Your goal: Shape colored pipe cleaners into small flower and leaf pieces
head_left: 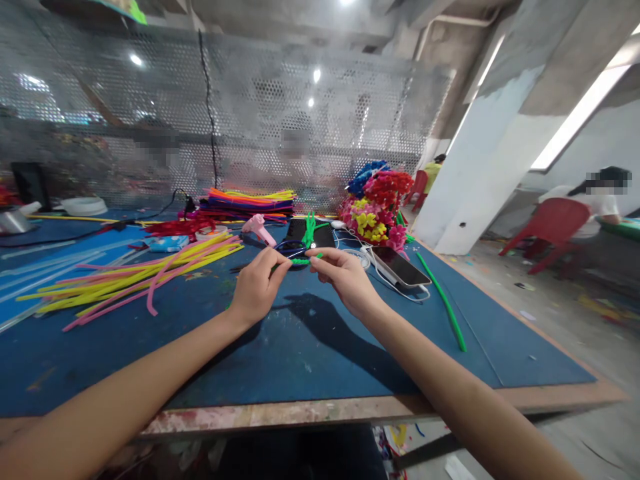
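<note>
A short, bumpy green pipe cleaner (pixel 300 262) stretches between my two hands above the table. My left hand (pixel 257 283) is closed, thumb against fingers, at its left end. At the right end, my right hand (pixel 345 277) pinches it between thumb and fingertips. Just behind the hands lie dark-handled scissors (pixel 290 249), partly hidden by my fingers. Further back, a bundle of green pipe cleaners (pixel 309 230) rests on a black item (pixel 325 239). A pink tool (pixel 259 229), perhaps a small glue gun, lies left of it.
Yellow and pink pipe cleaners (pixel 135 280) spread across the left of the blue table (pixel 210 373). Colourful pipe-cleaner flowers (pixel 375 207) stand at the back right. A phone (pixel 400 265) with a white cable and a green pipe cleaner (pixel 443 303) lie to the right. A mesh panel (pixel 250 113) rises behind.
</note>
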`<state>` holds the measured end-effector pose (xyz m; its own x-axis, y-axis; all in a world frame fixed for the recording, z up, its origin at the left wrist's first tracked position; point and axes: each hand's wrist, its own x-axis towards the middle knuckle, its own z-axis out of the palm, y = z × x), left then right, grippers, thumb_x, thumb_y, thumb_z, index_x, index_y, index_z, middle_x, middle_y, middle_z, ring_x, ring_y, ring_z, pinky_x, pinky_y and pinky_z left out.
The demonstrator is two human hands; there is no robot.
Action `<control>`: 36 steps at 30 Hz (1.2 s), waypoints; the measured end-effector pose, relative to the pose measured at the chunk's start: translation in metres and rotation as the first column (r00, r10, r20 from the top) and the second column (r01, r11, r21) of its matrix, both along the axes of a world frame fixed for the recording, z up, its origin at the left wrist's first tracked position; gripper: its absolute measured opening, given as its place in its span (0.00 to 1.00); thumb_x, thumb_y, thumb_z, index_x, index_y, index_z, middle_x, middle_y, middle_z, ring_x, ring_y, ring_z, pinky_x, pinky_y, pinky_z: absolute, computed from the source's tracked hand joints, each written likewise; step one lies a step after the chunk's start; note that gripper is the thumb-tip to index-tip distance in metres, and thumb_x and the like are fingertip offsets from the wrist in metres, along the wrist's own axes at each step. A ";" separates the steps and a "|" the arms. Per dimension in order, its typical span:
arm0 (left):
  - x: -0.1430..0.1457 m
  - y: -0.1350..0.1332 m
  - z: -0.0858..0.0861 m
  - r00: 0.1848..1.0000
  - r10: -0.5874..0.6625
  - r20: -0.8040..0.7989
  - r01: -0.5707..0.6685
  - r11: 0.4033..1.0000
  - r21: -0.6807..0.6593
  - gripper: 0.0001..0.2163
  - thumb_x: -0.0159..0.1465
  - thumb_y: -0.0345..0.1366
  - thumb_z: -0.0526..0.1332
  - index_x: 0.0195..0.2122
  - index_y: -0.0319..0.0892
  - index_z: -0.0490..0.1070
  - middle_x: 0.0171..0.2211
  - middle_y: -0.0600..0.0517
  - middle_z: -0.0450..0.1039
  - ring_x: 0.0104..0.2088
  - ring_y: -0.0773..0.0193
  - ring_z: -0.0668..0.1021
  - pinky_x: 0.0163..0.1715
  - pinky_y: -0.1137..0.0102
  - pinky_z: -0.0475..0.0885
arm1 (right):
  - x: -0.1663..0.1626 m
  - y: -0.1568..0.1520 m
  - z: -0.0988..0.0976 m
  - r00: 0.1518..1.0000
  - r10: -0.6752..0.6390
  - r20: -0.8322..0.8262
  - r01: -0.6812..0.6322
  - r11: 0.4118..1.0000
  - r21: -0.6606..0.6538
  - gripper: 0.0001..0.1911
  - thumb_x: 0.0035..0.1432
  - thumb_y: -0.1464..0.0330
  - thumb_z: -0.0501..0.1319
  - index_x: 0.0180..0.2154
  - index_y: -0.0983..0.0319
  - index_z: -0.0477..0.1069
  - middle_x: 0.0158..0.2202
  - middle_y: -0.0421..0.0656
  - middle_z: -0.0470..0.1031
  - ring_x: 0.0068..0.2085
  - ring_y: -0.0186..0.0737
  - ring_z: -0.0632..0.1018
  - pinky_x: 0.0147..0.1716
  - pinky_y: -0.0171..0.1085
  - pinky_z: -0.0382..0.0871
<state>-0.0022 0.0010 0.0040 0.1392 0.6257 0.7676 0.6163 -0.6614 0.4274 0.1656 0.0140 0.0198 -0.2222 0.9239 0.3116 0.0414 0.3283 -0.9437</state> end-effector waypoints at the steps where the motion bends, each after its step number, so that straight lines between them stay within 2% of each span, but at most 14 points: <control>1: 0.000 -0.001 -0.001 1.000 -0.004 -0.015 0.004 1.000 0.002 0.08 0.63 0.36 0.51 0.27 0.42 0.62 0.26 0.54 0.65 0.29 0.67 0.69 0.30 0.73 0.63 | 0.000 0.000 0.000 0.998 -0.009 -0.063 0.006 0.999 -0.043 0.13 0.46 0.63 0.62 0.33 0.64 0.69 0.20 0.36 0.68 0.20 0.28 0.65 0.20 0.30 0.56; 5: 0.002 -0.003 -0.003 0.999 -0.024 -0.049 0.024 1.000 0.005 0.08 0.63 0.36 0.50 0.28 0.42 0.62 0.26 0.54 0.65 0.29 0.67 0.69 0.30 0.73 0.63 | 0.002 0.002 -0.001 0.985 -0.110 -0.135 0.099 0.992 -0.083 0.17 0.40 0.64 0.67 0.32 0.63 0.65 0.19 0.37 0.71 0.21 0.30 0.70 0.21 0.29 0.58; 7: 0.003 -0.004 -0.004 0.998 -0.029 -0.053 0.030 1.000 0.002 0.08 0.63 0.36 0.50 0.29 0.42 0.62 0.27 0.54 0.65 0.30 0.67 0.70 0.30 0.72 0.63 | 0.002 0.001 -0.002 0.985 -0.138 -0.105 0.136 0.990 -0.026 0.15 0.39 0.63 0.67 0.29 0.63 0.66 0.21 0.38 0.72 0.24 0.32 0.73 0.23 0.30 0.61; 10: 0.003 -0.005 -0.004 0.998 -0.025 -0.052 0.025 1.000 -0.011 0.07 0.63 0.36 0.50 0.29 0.42 0.62 0.27 0.54 0.65 0.30 0.67 0.70 0.31 0.72 0.63 | 0.001 -0.003 -0.003 0.976 -0.216 0.000 0.214 0.966 0.147 0.12 0.42 0.62 0.66 0.25 0.64 0.70 0.23 0.41 0.74 0.25 0.34 0.73 0.25 0.32 0.64; 12: 0.002 -0.005 -0.004 0.999 -0.019 -0.044 0.018 1.000 -0.024 0.07 0.63 0.35 0.51 0.29 0.42 0.62 0.27 0.54 0.64 0.31 0.67 0.69 0.32 0.72 0.63 | 0.000 -0.006 -0.004 0.945 -0.313 0.098 0.269 0.911 0.314 0.10 0.47 0.63 0.64 0.26 0.63 0.72 0.24 0.42 0.74 0.24 0.34 0.72 0.23 0.32 0.64; 14: 0.002 -0.004 -0.003 1.000 -0.010 -0.026 0.010 1.000 -0.030 0.07 0.63 0.35 0.51 0.28 0.42 0.62 0.27 0.54 0.64 0.31 0.67 0.69 0.32 0.72 0.62 | 0.000 -0.007 -0.005 0.897 -0.407 0.172 0.280 0.826 0.489 0.08 0.51 0.64 0.61 0.28 0.62 0.74 0.25 0.42 0.75 0.24 0.33 0.71 0.24 0.33 0.63; 18: 0.002 -0.003 0.000 1.000 0.004 0.017 -0.004 1.000 -0.020 0.08 0.63 0.34 0.51 0.27 0.41 0.62 0.26 0.54 0.63 0.29 0.67 0.69 0.31 0.73 0.62 | 0.004 -0.003 -0.010 0.839 -0.485 0.246 0.160 0.652 0.741 0.08 0.56 0.68 0.56 0.35 0.61 0.74 0.32 0.45 0.76 0.32 0.37 0.73 0.33 0.36 0.66; 22: 0.002 -0.004 0.000 1.000 0.009 -0.006 -0.009 1.000 -0.015 0.07 0.63 0.35 0.51 0.27 0.42 0.62 0.26 0.55 0.63 0.29 0.67 0.69 0.30 0.73 0.61 | 0.008 -0.001 -0.009 0.767 -0.518 0.379 -0.027 0.564 0.825 0.12 0.59 0.70 0.53 0.42 0.60 0.71 0.40 0.45 0.75 0.38 0.39 0.71 0.37 0.39 0.63; 25: 0.002 -0.004 -0.003 0.998 0.004 -0.061 -0.005 1.000 -0.021 0.07 0.63 0.35 0.51 0.29 0.42 0.62 0.27 0.54 0.64 0.30 0.67 0.69 0.30 0.73 0.61 | 0.010 -0.005 -0.006 0.691 -0.587 0.422 -0.070 0.527 0.847 0.12 0.60 0.70 0.52 0.43 0.59 0.71 0.41 0.44 0.75 0.40 0.40 0.70 0.40 0.41 0.59; 28: 0.002 -0.004 -0.005 0.995 0.003 -0.097 -0.006 1.000 -0.030 0.07 0.63 0.36 0.50 0.29 0.42 0.62 0.28 0.54 0.65 0.31 0.66 0.70 0.31 0.72 0.62 | 0.011 -0.007 -0.005 0.659 -0.602 0.451 -0.116 0.511 0.852 0.12 0.61 0.70 0.51 0.44 0.59 0.70 0.41 0.44 0.75 0.42 0.40 0.70 0.44 0.42 0.54; 30: 0.002 -0.004 -0.005 0.994 0.008 -0.112 -0.012 0.999 -0.037 0.07 0.64 0.36 0.50 0.30 0.42 0.62 0.28 0.54 0.65 0.31 0.66 0.70 0.31 0.72 0.62 | 0.011 -0.007 -0.005 0.657 -0.587 0.473 -0.139 0.523 0.841 0.13 0.62 0.71 0.50 0.45 0.60 0.68 0.38 0.43 0.76 0.40 0.38 0.71 0.46 0.42 0.53; 33: 0.001 -0.003 -0.005 0.993 0.014 -0.118 -0.019 0.999 -0.043 0.08 0.64 0.37 0.49 0.30 0.42 0.62 0.28 0.54 0.66 0.31 0.66 0.70 0.31 0.72 0.62 | 0.010 -0.005 -0.008 0.676 -0.550 0.490 -0.110 0.582 0.806 0.14 0.62 0.71 0.48 0.48 0.63 0.63 0.36 0.45 0.75 0.36 0.37 0.72 0.42 0.39 0.58; 36: 0.000 -0.003 -0.004 0.993 0.023 -0.113 -0.028 0.999 -0.042 0.08 0.64 0.37 0.50 0.30 0.42 0.63 0.28 0.54 0.66 0.31 0.66 0.70 0.31 0.72 0.62 | 0.008 -0.004 -0.010 0.697 -0.493 0.521 -0.084 0.665 0.742 0.13 0.62 0.70 0.47 0.46 0.66 0.63 0.35 0.49 0.73 0.35 0.39 0.72 0.34 0.35 0.62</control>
<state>-0.0019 -0.0018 -0.0001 0.2068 0.6625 0.7199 0.6788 -0.6271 0.3821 0.1737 0.0104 0.0102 -0.4547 0.5490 0.7013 0.6735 0.7272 -0.1327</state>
